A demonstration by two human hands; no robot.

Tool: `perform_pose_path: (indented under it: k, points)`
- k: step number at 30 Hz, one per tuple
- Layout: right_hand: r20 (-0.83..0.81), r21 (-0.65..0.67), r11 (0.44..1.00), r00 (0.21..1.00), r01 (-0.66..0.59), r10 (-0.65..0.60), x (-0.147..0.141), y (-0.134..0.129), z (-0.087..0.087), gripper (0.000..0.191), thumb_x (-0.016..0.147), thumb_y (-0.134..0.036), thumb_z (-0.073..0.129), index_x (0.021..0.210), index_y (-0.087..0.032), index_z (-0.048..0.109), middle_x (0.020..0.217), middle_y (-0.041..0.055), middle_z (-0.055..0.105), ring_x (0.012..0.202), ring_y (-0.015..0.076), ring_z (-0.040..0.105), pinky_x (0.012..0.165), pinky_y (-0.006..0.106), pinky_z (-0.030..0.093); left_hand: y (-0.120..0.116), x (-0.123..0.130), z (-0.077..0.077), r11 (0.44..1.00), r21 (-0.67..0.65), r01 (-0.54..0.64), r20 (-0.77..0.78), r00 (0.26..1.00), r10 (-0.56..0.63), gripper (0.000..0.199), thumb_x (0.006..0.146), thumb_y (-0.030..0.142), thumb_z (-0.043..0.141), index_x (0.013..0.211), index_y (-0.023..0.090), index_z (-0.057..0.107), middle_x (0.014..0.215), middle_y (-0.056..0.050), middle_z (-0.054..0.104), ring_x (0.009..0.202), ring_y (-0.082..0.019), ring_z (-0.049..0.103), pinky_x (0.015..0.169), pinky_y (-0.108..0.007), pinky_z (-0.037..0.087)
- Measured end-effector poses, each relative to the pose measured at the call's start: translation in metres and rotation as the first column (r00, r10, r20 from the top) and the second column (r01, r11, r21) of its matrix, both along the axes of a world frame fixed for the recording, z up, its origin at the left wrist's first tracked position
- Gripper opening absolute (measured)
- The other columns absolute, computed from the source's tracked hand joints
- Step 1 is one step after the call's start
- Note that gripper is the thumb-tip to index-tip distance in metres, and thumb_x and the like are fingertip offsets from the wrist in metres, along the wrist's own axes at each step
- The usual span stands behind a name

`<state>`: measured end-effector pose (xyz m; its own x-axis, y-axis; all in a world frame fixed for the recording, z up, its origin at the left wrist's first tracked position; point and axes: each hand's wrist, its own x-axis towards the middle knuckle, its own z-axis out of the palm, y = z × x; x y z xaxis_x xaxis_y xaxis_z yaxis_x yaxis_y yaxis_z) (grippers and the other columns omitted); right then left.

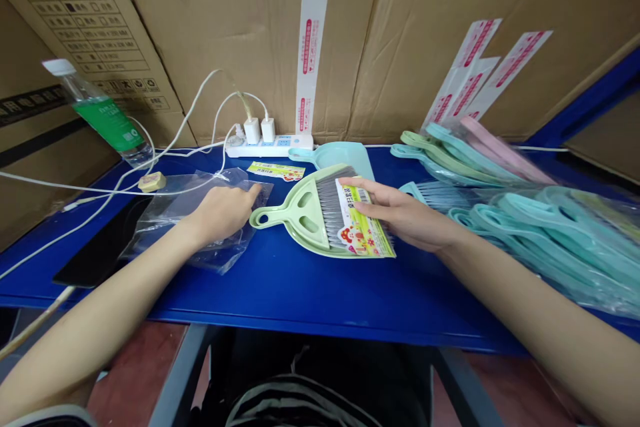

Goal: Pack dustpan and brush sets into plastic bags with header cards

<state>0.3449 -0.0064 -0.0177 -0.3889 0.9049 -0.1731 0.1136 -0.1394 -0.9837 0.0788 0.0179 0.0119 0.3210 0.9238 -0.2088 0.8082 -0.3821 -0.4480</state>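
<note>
Clear plastic bag (170,210) lies under left hand (223,213), right hand (400,208) on labelled brush (333,210).

we can read "v3" and "v6" on the cardboard box (85,27), its printed table too small for us. chinese print on the packing tape (313,33), bottle label (107,123) and dustpan card (363,223) stays illegible; barcode (353,199) digits too small.
</note>
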Motion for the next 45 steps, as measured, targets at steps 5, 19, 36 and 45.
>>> perform_pose_path:
  k: [5,19,36,45]
  points:
    - [-0.028,-0.090,0.993,0.997,0.070,-0.073,0.0010,0.0015,0.0026,0.056,0.091,-0.014,0.051,0.145,-0.026,0.039,0.115,0.0037,0.070,0.091,0.0145,0.069,0.091,0.030,0.054,-0.0018,0.0004,-0.0007,0.999,0.005,0.044,0.044,0.998,-0.044,0.049,0.095,0.015,0.030,0.143,0.013,0.036,0.083,-0.012,0.073,0.084,-0.030,0.071,0.070,-0.037,0.051]
    - [0.016,-0.104,0.991,0.996,0.089,-0.088,0.0004,0.0033,0.0030,0.056,0.090,-0.014,0.050,0.143,-0.028,0.042,0.118,0.0033,0.069,0.092,0.0148,0.069,0.091,0.032,0.054,-0.0037,0.0003,0.0020,0.999,0.027,0.018,0.026,0.999,-0.019,0.041,0.096,0.017,0.032,0.132,0.013,0.051,0.092,-0.014,0.074,0.089,-0.031,0.071,0.072,-0.038,0.052]
    - [0.045,0.017,1.000,0.999,0.015,-0.015,0.0057,0.0062,-0.0031,0.052,0.081,-0.029,0.064,0.132,-0.029,0.056,0.119,0.0034,0.067,0.103,0.0213,0.065,0.092,0.038,0.053,-0.0026,-0.0009,-0.0023,0.999,0.008,0.049,0.054,0.997,-0.049,0.039,0.091,0.008,0.033,0.124,0.008,0.054,0.086,-0.016,0.073,0.085,-0.034,0.072,0.070,-0.040,0.053]
    - [0.157,0.104,0.989,0.983,-0.108,0.091,0.0068,0.0042,-0.0013,0.059,0.083,-0.043,0.061,0.139,-0.026,0.050,0.120,0.0059,0.065,0.103,0.0223,0.064,0.092,0.041,0.051,-0.0026,-0.0008,-0.0024,0.998,0.001,0.062,0.034,0.997,-0.062,0.037,0.091,0.010,0.033,0.122,0.008,0.054,0.084,-0.016,0.073,0.085,-0.032,0.072,0.070,-0.038,0.052]
